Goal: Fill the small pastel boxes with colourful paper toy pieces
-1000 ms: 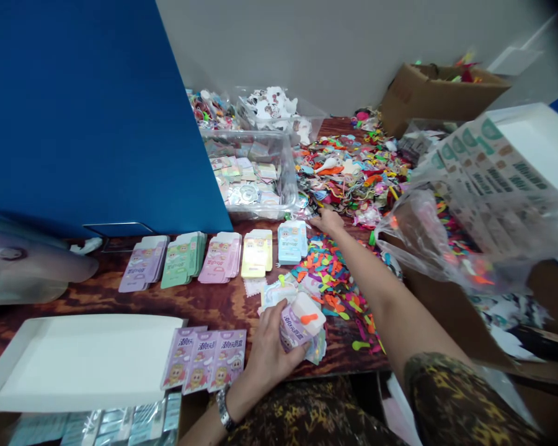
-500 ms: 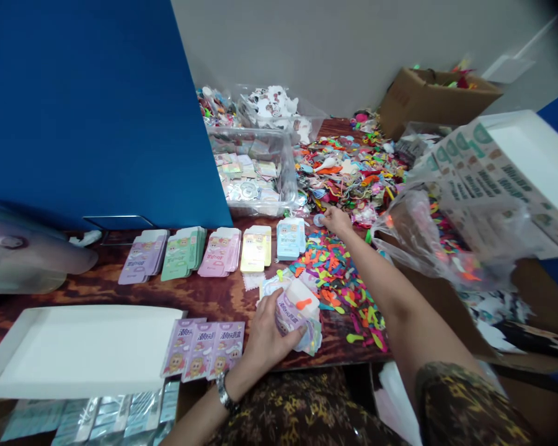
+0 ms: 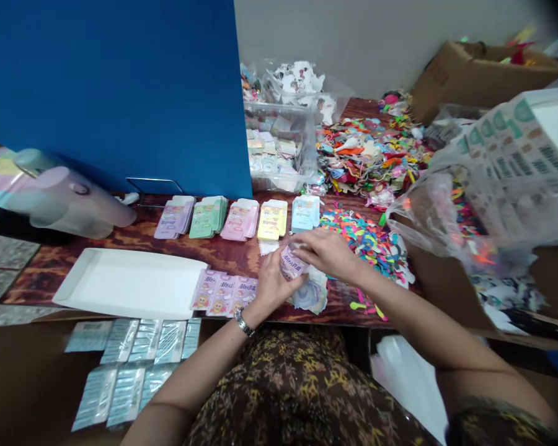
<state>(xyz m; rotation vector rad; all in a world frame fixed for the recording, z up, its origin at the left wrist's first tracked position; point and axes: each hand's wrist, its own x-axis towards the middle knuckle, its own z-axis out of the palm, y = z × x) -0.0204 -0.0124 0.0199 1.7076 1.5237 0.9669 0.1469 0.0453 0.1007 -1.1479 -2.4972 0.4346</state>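
My left hand (image 3: pixel 278 277) is closed around a small purple printed card box (image 3: pixel 292 263), held upright and slightly tilted over the table's front part. My right hand (image 3: pixel 328 251) meets it at the top, fingers pinched on a small round pale disc (image 3: pixel 298 245) at the box's upper end. Whether the disc is partly inside cannot be made out. Below the hands lie pale patterned sheets (image 3: pixel 310 292). Right of them spreads a heap of small bright balloons (image 3: pixel 367 238). Three purple printed packs (image 3: pixel 224 294) lie overlapping to the left.
Behind stand stacks of flat boxes: purple (image 3: pixel 174 217), green (image 3: pixel 208 217), pink (image 3: pixel 240 218), yellow (image 3: pixel 272 220) and blue (image 3: pixel 305 213). A white tray (image 3: pixel 130 282) lies left. A clear bin (image 3: pixel 309 148), mixed trinkets (image 3: pixel 372 152), a carton (image 3: pixel 446 77) and plastic bags (image 3: pixel 421 210) surround the back and right.
My right hand has come back from the balloon heap's far edge to the purple box, bringing the disc. The left hand has raised the box off the sheets. The view has shifted.
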